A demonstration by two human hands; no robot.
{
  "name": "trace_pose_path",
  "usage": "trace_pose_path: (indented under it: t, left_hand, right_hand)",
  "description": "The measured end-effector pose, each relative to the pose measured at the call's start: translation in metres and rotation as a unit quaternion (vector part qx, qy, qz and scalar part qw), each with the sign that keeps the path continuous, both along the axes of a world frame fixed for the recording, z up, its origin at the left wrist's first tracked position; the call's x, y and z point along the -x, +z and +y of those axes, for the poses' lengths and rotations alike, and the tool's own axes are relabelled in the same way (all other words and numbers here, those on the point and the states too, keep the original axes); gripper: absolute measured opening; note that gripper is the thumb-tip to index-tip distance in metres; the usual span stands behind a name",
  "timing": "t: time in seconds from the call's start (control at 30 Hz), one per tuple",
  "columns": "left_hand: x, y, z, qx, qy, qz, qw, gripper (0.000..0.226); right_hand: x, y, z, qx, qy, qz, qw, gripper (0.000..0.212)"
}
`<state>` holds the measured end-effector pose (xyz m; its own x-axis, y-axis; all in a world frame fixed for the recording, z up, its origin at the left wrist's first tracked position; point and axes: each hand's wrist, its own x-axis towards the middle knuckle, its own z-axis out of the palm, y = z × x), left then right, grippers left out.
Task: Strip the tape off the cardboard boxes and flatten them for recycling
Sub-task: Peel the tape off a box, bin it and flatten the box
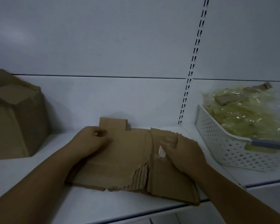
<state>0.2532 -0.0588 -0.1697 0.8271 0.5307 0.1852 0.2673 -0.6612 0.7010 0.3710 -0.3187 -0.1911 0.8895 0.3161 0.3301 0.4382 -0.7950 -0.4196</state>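
Note:
A flattened brown cardboard box (128,160) lies on the white shelf (39,183) in front of me, torn along its front edge, with a small white label near its right crease. My left hand (90,139) rests on the box's left part, fingers curled with their tips pressing the cardboard. My right hand (183,152) lies flat on the right part, fingers spread toward the label. Neither hand grips anything that I can see.
Another brown cardboard box (14,113), still standing and partly crushed, sits at the far left of the shelf. A white perforated basket (225,143) at the right holds crumpled clear tape and cardboard scraps. A slotted upright rail (191,70) runs up the back wall.

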Motion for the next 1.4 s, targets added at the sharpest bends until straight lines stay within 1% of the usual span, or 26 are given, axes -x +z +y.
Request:
trace_pose_path:
  t: [0.07,0.1,0.13,0.2,0.23,0.27,0.33,0.43,0.5,0.57,0.6,0.63,0.67,0.7,0.73,0.77,0.8,0.9,1.0,1.03,1.1,1.17,1.23,1.3,1.4]
  left_hand:
    - [0.000,0.001,0.007,0.088,0.017,-0.034,0.995,0.036]
    - [0.000,0.002,0.010,0.131,0.022,-0.047,0.990,0.035]
    - [0.000,0.003,0.013,0.177,0.029,-0.064,0.982,0.037]
    - [0.001,0.008,0.018,0.267,0.054,-0.089,0.958,0.048]
    - [0.003,0.012,0.018,0.313,0.061,-0.088,0.944,0.052]
    - [0.006,0.015,0.018,0.359,0.059,-0.079,0.928,0.051]
    - [0.012,0.024,0.013,0.417,0.050,-0.042,0.906,0.043]
    - [0.024,0.044,0.010,0.429,0.046,-0.019,0.902,0.040]
    - [0.028,0.069,0.004,0.435,0.031,-0.050,0.898,0.044]
    - [0.028,0.100,-0.016,0.433,0.021,-0.089,0.897,0.050]
    - [0.025,0.116,-0.033,0.423,0.011,-0.103,0.900,0.053]
    - [0.019,0.131,-0.054,0.412,-0.004,-0.112,0.904,0.054]
    - [0.011,0.144,-0.078,0.402,-0.024,-0.118,0.908,0.052]
    - [0.002,0.155,-0.105,0.397,-0.046,-0.123,0.908,0.049]
    - [-0.010,0.164,-0.133,0.393,-0.068,-0.129,0.908,0.045]
    - [-0.022,0.171,-0.161,0.388,-0.086,-0.133,0.908,0.042]
    - [-0.036,0.176,-0.191,0.380,-0.099,-0.134,0.910,0.038]
    - [-0.077,0.179,-0.296,0.348,-0.148,-0.121,0.918,0.033]
    - [-0.103,0.170,-0.399,0.323,-0.201,-0.145,0.913,0.028]
    - [-0.108,0.165,-0.429,0.314,-0.226,-0.139,0.912,0.028]
    - [-0.116,0.150,-0.477,0.314,-0.293,-0.081,0.900,0.036]
    - [-0.124,0.129,-0.510,0.316,-0.347,0.017,0.883,0.042]
    - [-0.131,0.109,-0.538,0.336,-0.391,0.098,0.851,0.041]
    - [-0.139,0.096,-0.563,0.372,-0.419,0.131,0.817,0.037]
    - [-0.159,0.086,-0.594,0.433,-0.454,0.110,0.771,0.041]
  right_hand:
    - [0.003,0.001,0.000,-0.056,0.015,0.002,0.998,0.056]
    - [0.004,0.001,0.001,-0.069,0.022,0.008,0.997,0.058]
    - [0.005,0.001,0.000,-0.084,0.031,0.013,0.996,0.061]
    - [0.007,0.004,-0.002,-0.127,0.056,0.011,0.990,0.063]
    - [0.009,0.007,-0.004,-0.147,0.069,0.002,0.987,0.060]
    - [0.012,0.011,-0.005,-0.163,0.082,-0.007,0.983,0.056]
    - [0.021,0.020,-0.007,-0.198,0.105,-0.014,0.974,0.051]
    - [0.036,0.050,-0.011,-0.284,0.132,-0.036,0.949,0.056]
    - [0.046,0.081,-0.025,-0.348,0.147,-0.042,0.925,0.069]
    - [0.054,0.117,-0.052,-0.383,0.146,-0.007,0.912,0.088]
    - [0.056,0.135,-0.070,-0.399,0.140,0.026,0.906,0.094]
    - [0.056,0.152,-0.092,-0.420,0.131,0.069,0.895,0.095]
    - [0.055,0.167,-0.117,-0.446,0.123,0.122,0.878,0.090]
    - [0.053,0.180,-0.146,-0.473,0.120,0.181,0.854,0.077]
    - [0.050,0.189,-0.178,-0.493,0.119,0.230,0.830,0.060]
    - [0.048,0.194,-0.208,-0.501,0.114,0.263,0.817,0.045]
    - [0.044,0.196,-0.239,-0.503,0.101,0.276,0.813,0.036]
    - [0.032,0.187,-0.340,-0.514,0.026,0.244,0.822,0.026]
    - [0.030,0.172,-0.437,-0.520,-0.054,0.216,0.825,0.023]
    - [0.032,0.165,-0.466,-0.523,-0.075,0.208,0.823,0.021]
    - [0.036,0.152,-0.519,-0.541,-0.106,0.177,0.816,0.018]
    - [0.039,0.138,-0.564,-0.571,-0.137,0.146,0.797,0.020]
    - [0.042,0.126,-0.596,-0.587,-0.167,0.135,0.781,0.021]
    - [0.043,0.113,-0.620,-0.594,-0.188,0.130,0.771,0.019]
    - [0.033,0.100,-0.649,-0.617,-0.217,0.109,0.749,0.016]
